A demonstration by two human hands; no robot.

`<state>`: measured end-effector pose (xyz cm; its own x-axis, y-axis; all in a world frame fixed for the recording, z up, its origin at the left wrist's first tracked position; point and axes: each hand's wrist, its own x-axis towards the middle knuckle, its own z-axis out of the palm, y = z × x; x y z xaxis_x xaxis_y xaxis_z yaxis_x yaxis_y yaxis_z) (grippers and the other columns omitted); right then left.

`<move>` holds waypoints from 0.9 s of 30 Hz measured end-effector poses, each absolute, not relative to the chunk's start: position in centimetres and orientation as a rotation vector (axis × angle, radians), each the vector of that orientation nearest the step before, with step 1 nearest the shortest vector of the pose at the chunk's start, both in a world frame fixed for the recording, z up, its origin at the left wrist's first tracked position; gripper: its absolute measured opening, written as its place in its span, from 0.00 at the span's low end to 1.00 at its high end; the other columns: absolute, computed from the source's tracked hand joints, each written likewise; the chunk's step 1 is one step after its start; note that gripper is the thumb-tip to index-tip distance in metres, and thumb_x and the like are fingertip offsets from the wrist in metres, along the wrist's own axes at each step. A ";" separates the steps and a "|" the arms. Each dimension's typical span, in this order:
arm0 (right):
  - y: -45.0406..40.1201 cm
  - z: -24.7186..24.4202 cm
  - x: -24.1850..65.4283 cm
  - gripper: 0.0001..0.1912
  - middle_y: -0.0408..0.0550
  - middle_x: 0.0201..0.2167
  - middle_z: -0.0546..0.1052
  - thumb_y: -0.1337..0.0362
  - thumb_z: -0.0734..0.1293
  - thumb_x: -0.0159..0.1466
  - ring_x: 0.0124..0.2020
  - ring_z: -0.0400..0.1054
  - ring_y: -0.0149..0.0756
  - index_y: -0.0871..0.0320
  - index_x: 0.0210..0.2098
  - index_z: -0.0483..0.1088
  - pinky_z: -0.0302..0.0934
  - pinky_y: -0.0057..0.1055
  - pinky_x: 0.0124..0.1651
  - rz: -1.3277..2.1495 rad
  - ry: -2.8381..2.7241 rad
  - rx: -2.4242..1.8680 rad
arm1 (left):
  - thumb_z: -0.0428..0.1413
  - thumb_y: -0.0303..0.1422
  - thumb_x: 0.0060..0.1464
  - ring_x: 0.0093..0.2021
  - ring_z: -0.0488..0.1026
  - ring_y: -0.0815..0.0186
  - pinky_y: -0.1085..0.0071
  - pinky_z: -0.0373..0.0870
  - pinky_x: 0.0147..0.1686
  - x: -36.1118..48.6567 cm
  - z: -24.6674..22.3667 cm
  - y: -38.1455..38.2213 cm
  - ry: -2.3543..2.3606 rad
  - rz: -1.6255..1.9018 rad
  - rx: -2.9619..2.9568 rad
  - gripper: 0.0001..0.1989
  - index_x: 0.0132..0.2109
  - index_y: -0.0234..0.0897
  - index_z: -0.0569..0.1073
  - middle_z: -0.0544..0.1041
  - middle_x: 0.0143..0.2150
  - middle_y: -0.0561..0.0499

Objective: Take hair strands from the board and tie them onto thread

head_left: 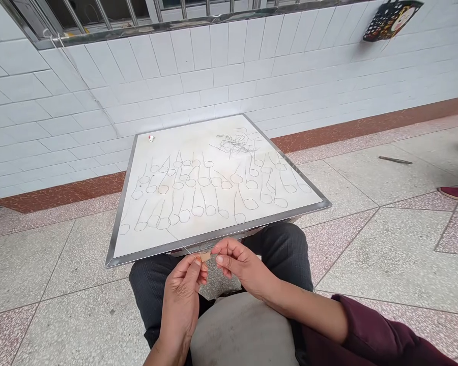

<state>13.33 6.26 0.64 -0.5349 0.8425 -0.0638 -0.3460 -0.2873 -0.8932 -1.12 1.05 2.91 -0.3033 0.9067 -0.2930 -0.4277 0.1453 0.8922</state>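
My left hand (182, 292) is closed in a pinch on a small tan block (205, 256), just off the table's near edge and above my lap. A thin wire (180, 241) sticks out from that hand toward the table. On the other side of the block, my right hand (244, 263) has its thumb and fingers pinched together by a fine curve of wire. Whether the wire is wound around the block or only lies against it I cannot tell. Several wire loops with long tails (239, 222) lie in rows on the white tabletop.
The white table (183, 137) has a grey metal rim and stands against a tiled wall (221, 76). A heap of loose wires (234, 144) and a small red-and-white item (151, 138) lie toward its back. Right are a dark basket (391, 20), a thin stick (395, 160) and a shoe (457, 192).
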 end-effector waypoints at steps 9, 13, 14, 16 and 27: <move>6.5 0.4 13.3 0.18 0.39 0.27 0.70 0.48 0.68 0.63 0.25 0.63 0.27 0.56 0.42 0.67 0.59 0.28 0.29 1.864 -1.222 -0.734 | 0.66 0.42 0.49 0.28 0.65 0.68 0.74 0.64 0.29 -2.0 2.2 0.8 1.336 1.390 0.680 0.14 0.34 0.34 0.80 0.73 0.27 0.52; 6.3 0.3 13.3 0.19 0.39 0.26 0.71 0.46 0.68 0.63 0.23 0.61 0.27 0.56 0.41 0.67 0.58 0.27 0.28 1.818 -1.264 -0.767 | 0.65 0.43 0.49 0.28 0.65 0.68 0.74 0.64 0.29 -2.0 2.3 0.8 1.349 1.372 0.711 0.14 0.33 0.35 0.79 0.72 0.27 0.52; 6.3 0.3 13.3 0.19 0.39 0.26 0.70 0.46 0.68 0.63 0.22 0.61 0.26 0.55 0.41 0.67 0.58 0.27 0.28 1.805 -1.264 -0.777 | 0.65 0.43 0.49 0.28 0.65 0.68 0.74 0.64 0.28 -2.0 2.3 0.8 1.361 1.372 0.712 0.14 0.33 0.35 0.79 0.72 0.26 0.52; 6.2 0.2 13.2 0.19 0.39 0.26 0.70 0.46 0.67 0.63 0.22 0.60 0.26 0.55 0.39 0.67 0.58 0.27 0.28 1.781 -1.255 -0.794 | 0.65 0.44 0.49 0.27 0.65 0.67 0.73 0.64 0.29 -2.0 2.2 0.7 1.386 1.368 0.710 0.15 0.34 0.35 0.79 0.72 0.26 0.52; 7.1 -1.1 13.6 0.13 0.40 0.25 0.68 0.52 0.64 0.67 0.22 0.63 0.29 0.53 0.42 0.71 0.58 0.27 0.27 1.437 -1.600 -0.776 | 0.63 0.53 0.47 0.26 0.65 0.65 0.71 0.64 0.27 -3.2 1.8 0.8 1.405 1.205 0.933 0.22 0.29 0.36 0.78 0.71 0.25 0.51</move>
<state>13.57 7.07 -1.14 -0.4655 0.8676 0.1749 -0.0814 0.1548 -0.9846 -3.21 0.80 1.78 -0.1808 0.9616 -0.2063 -0.0576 0.1990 0.9783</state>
